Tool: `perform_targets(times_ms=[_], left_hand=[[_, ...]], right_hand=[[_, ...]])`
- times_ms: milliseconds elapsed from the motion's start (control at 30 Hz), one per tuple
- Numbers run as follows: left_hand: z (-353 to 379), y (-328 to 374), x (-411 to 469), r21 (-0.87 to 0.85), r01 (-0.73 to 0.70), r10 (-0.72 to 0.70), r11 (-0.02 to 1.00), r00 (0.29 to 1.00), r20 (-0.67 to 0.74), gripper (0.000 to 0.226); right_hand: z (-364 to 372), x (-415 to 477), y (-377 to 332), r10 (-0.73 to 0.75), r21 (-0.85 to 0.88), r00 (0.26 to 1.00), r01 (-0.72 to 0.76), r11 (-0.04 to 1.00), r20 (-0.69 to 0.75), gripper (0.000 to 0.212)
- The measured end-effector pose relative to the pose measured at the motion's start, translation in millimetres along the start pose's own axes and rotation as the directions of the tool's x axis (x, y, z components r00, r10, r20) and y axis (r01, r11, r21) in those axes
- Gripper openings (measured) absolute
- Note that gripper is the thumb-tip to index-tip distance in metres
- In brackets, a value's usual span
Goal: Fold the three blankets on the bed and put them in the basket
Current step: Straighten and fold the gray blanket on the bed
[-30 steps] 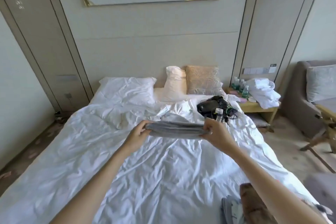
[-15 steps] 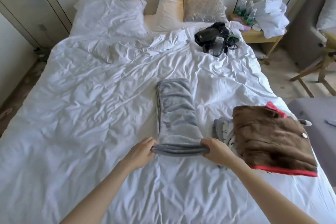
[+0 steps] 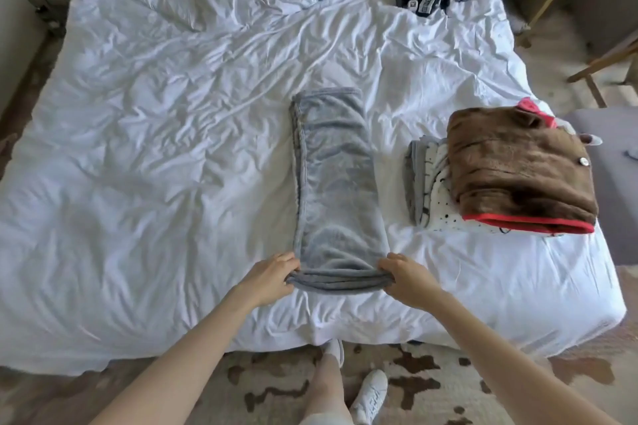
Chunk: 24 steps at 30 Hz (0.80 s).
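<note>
Left hand [image 3: 272,274], lower centre: fingers curled round the near-left corner of the grey blanket [image 3: 335,183], pinching its stacked layers. The blanket lies as a long narrow strip on the bed [image 3: 155,148], mid-frame, running up-frame from the hands. Right hand [image 3: 405,274] pinches the near-right corner likewise. Risk: several loose layers sit in each pinch; if an inner one slips during the next fold, the edges stagger and the strip skews. Rumpled bedding may drag the underside. Right of frame, brown blanket [image 3: 518,176] lies atop a spotted blanket [image 3: 436,190] near the bed's edge; tugged bedding could tip them. Basket not in view.
</note>
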<state>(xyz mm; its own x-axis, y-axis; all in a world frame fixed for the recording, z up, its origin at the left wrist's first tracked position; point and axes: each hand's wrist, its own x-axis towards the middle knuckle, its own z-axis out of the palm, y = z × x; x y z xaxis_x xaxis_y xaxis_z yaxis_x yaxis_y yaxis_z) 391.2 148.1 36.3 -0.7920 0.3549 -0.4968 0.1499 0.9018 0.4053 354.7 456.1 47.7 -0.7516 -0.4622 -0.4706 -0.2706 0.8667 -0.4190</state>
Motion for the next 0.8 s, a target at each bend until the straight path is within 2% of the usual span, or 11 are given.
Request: perform_targets(times_ms=[100,200,400,633,733,800], left_hand=[[32.1,5.4,-15.3,-0.059,0.037,-0.034,0.998,0.998,0.055,0.017],[44.7,8.0,-23.5,-0.189,0.114,-0.104,0.975,0.993,0.059,0.013],[29.1,5.3,-14.0,-0.404,0.169,-0.192,0.899,0.981,-0.019,0.014],[-27.9,-9.5,33.8,-0.578,0.185,-0.284,0.795,0.955,-0.086,0.012],[-49.9,-22.4,66.7,-0.650,0.188,-0.336,0.736,0.936,-0.109,0.011],[-62.2,-29.6,91.9,-0.676,0.195,-0.363,0.711,0.925,-0.115,0.012]], right_hand=[[28.8,-19.0,5.1,0.019,0.014,1.000,-0.019,1.000,0.024,0.007],[42.2,-29.6,11.3,0.057,0.085,0.998,-0.057,0.995,0.008,0.008],[25.8,-15.9,15.6,0.154,0.236,0.985,-0.133,0.963,-0.073,0.016],[-19.7,40.7,10.4,0.330,0.492,0.939,-0.245,0.835,-0.092,0.011],[-40.3,74.6,13.4,0.386,0.586,0.917,-0.259,0.768,-0.099,0.024],[-52.0,100.1,17.8,0.424,0.622,0.899,-0.273,0.734,-0.106,0.022]])
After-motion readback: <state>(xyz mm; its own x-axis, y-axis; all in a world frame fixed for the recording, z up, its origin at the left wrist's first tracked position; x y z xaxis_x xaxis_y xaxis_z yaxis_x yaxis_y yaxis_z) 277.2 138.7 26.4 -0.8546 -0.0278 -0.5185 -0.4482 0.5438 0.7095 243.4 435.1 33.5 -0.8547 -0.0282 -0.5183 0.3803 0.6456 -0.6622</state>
